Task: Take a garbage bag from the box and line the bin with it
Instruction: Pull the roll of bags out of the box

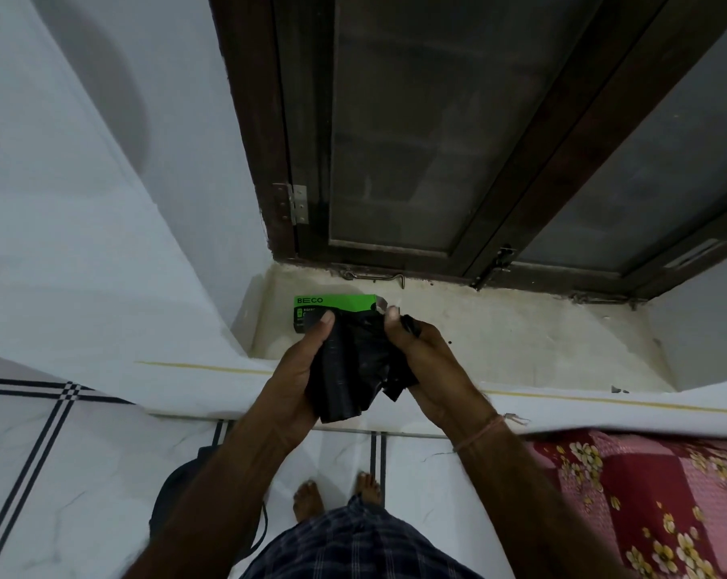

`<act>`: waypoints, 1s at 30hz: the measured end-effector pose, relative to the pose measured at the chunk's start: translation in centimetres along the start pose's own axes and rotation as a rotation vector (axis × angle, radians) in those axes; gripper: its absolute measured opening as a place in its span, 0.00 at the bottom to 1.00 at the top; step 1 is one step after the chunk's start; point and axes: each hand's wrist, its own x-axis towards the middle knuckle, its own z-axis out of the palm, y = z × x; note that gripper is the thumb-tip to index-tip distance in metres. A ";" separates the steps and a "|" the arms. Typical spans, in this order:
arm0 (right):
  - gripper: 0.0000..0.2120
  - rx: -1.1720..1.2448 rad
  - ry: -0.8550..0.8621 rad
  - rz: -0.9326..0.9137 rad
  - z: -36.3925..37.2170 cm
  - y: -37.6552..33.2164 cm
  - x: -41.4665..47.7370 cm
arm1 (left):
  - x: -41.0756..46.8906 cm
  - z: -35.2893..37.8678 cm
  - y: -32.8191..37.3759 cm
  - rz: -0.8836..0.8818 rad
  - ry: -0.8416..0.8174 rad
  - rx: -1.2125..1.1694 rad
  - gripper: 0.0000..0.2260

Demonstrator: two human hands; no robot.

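Note:
A black garbage bag (355,365), still folded and crumpled, hangs between both hands above the front edge of the window sill. My left hand (297,374) grips its left side, thumb on top. My right hand (430,365) pinches its right edge. Behind the hands a green and black box (311,307) marked BECO lies on the sill, partly hidden by the bag and my left thumb. A dark rounded object (182,486) stands on the floor under my left forearm; I cannot tell whether it is the bin.
The pale stone sill (520,344) runs below a dark wooden window frame (395,261) with latches. White walls flank it. A red floral bedspread (646,503) lies at the lower right. My bare feet (336,495) stand on white floor tiles with dark lines.

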 end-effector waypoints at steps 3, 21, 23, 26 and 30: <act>0.09 -0.080 -0.065 -0.014 -0.5 -0.7 0.4 | 0.1 0.9 0.0 0.021 0.013 -0.003 0.21; 0.16 -0.031 -0.177 0.041 -4.7 -2.0 1.6 | 0.2 5.2 -1.3 0.128 0.076 0.018 0.20; 0.18 -0.078 -0.265 0.037 -4.9 -2.4 1.4 | 0.2 5.2 -1.4 0.149 0.092 0.019 0.19; 0.13 -0.178 -0.216 0.029 -5.1 -2.7 1.7 | 0.0 5.2 -1.6 0.157 0.093 0.022 0.21; 0.05 -0.219 -0.210 0.015 -5.4 -2.9 1.6 | 0.2 4.9 -2.1 0.151 0.091 0.023 0.22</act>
